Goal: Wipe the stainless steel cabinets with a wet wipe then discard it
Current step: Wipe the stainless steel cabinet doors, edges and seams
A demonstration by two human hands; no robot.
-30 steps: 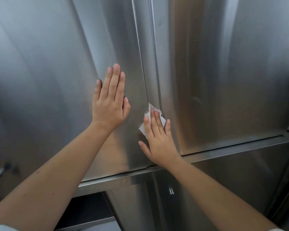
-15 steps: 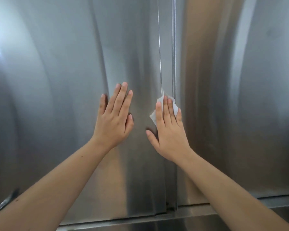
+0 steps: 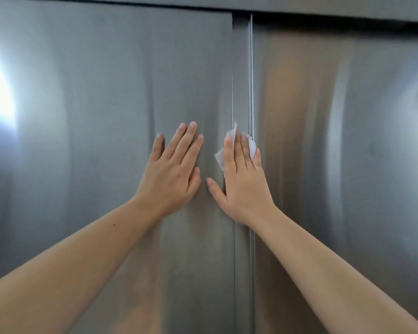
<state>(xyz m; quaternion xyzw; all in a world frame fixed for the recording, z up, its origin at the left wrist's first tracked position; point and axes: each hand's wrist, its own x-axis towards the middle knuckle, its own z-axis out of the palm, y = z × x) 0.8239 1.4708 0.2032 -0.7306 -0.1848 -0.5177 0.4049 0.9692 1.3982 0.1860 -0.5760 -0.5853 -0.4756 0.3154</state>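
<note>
Two flat palms on the stainless steel cabinet (image 3: pixel 348 165).
The left hand (image 3: pixel 171 174) lies spread and empty on the left door (image 3: pixel 82 141); just right of it, the right hand (image 3: pixel 244 186) presses the white wet wipe (image 3: pixel 252 147) with straight fingers onto the middle seam (image 3: pixel 241 68).

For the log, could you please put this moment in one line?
wiping | right hand: presses wet wipe on door seam | left hand: flat on left door

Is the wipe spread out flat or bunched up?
Bunched: the wet wipe peeks out in crumpled folds beneath the flat fingers of the right hand.
</note>
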